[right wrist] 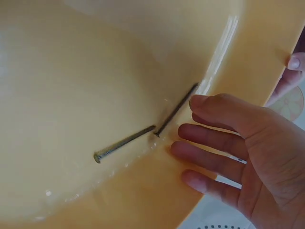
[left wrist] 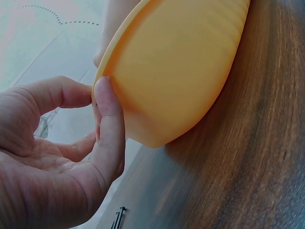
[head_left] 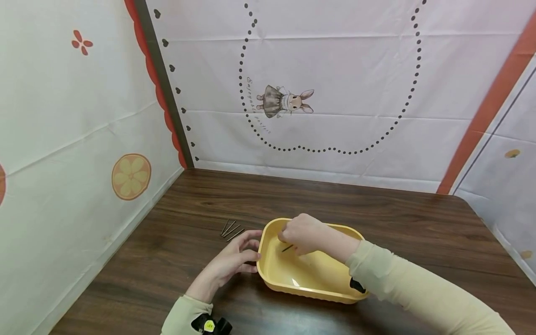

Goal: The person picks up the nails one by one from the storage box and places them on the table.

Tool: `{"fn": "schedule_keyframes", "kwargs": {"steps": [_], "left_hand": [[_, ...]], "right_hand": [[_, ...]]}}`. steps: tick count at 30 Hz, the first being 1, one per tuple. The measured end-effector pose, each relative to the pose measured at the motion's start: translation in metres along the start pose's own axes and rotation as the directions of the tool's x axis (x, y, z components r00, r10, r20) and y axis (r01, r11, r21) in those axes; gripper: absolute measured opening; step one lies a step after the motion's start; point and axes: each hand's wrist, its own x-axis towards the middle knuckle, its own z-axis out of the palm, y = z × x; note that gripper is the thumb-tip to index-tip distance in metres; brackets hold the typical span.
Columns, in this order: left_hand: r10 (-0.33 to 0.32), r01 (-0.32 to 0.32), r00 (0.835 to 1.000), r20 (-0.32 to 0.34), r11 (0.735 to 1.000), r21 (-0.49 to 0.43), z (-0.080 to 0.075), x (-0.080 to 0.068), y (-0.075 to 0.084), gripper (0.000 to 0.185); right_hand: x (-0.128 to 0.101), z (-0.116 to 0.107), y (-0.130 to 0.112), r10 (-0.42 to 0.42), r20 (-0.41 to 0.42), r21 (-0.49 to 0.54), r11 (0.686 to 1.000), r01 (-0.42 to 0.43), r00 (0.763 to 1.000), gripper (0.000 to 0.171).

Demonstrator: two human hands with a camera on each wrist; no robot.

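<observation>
A nail (right wrist: 124, 143) lies on the pale floor of the yellow tub (head_left: 268, 274), and a second nail (right wrist: 176, 109) sits just beside it, its lower tip at the first one's point and its shaft running up toward the tub's wall. In the wrist view it looks free of the hand, though whether it rests on the plastic or is in the air cannot be told. The right hand (head_left: 303, 232) hovers inside the tub, close over the two; its fingers (right wrist: 209, 157) are straight and loosely spread, holding nothing.

The left hand (head_left: 232, 263) steadies the tub from outside — its thumb (left wrist: 107, 124) and a fingertip press against the rim and near wall, fingers relaxed rather than curled round it. The tub stands on the dark wooden table (head_left: 377, 218).

A few more nails (head_left: 231, 229) lie loose on the table just beyond the left hand, near the tub's left corner but apart from it.

To do this step well, the judgement is that the left hand should keep its light brace on the rim so the tub does not slide, while the right lets each nail go low over the floor — a drop from higher up would likely bounce or skate on the smooth plastic. Printed cloth screens (head_left: 356, 93) close off the table's back and sides.
</observation>
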Motion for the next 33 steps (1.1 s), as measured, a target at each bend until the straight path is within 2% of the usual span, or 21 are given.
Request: {"fn": "schedule_keyframes", "kwargs": {"steps": [14, 23, 26, 31, 33], "left_hand": [[0.003, -0.003, 1.000, 0.009, 1.000, 0.006, -0.001, -0.001, 0.000, 0.065], [0.002, -0.002, 1.000, 0.012, 1.000, 0.004, -0.001, -0.001, 0.000, 0.065], [0.002, -0.002, 1.000, 0.011, 1.000, 0.006, -0.001, -0.001, 0.000, 0.065], [0.003, -0.003, 1.000, 0.011, 1.000, 0.006, -0.001, -0.001, 0.000, 0.065], [0.004, -0.005, 1.000, 0.013, 1.000, 0.005, -0.001, 0.000, 0.001, 0.065]], "right_hand": [[0.007, 0.013, -0.008, -0.002, 0.016, -0.075, 0.997, 0.003, 1.000, 0.034], [0.014, 0.014, -0.014, 0.027, 0.085, -0.117, 0.993, -0.017, 0.996, 0.041], [0.015, 0.015, -0.015, 0.022, 0.075, -0.136, 0.991, -0.011, 0.997, 0.038], [0.017, 0.018, -0.016, -0.006, 0.022, -0.189, 0.982, 0.010, 1.000, 0.019], [0.017, 0.020, -0.016, -0.014, 0.005, -0.205, 0.979, 0.015, 1.000, 0.017]]}}
